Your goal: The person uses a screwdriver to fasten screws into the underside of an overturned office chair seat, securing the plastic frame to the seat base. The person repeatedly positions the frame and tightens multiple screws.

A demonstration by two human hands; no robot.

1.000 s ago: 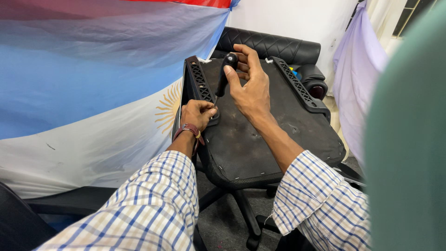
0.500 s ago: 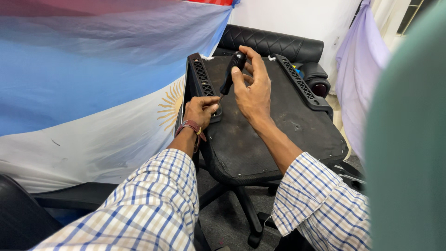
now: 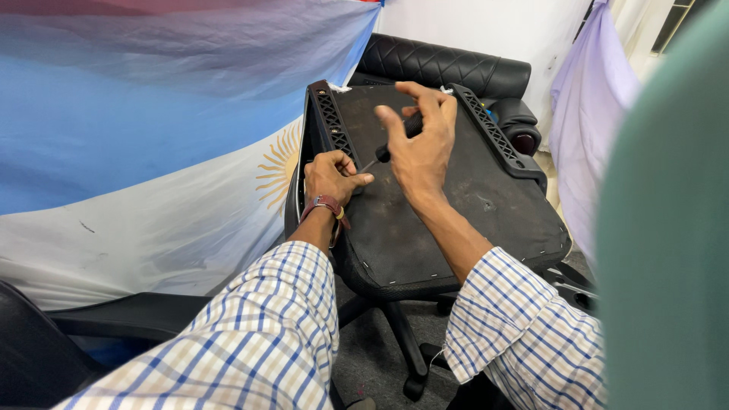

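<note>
Over upturned chair seat (image 3: 425, 220), right hand (image 3: 418, 152) gripping screwdriver (image 3: 395, 140), tip down-left toward fisted left hand (image 3: 332, 176).

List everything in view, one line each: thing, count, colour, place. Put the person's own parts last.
seat panel: 1, black fabric underside with black slotted side rails, centre, lying upside down on a chair base
chair base: 1, black, star legs on castors, below the panel
screwdriver: 1, black handle with thin metal shaft, over the panel's left part
sofa: 1, black quilted, behind the panel
flag cloth: 1, light blue and white with a yellow sun, left
curtain: 1, pale lilac, right
wristband: 1, dark red, left wrist
sleeves: 2, white with blue and tan checks, bottom
left hand: 1, resting by the left rail, at the shaft's tip
right hand: 1, gripping the screwdriver handle
</note>
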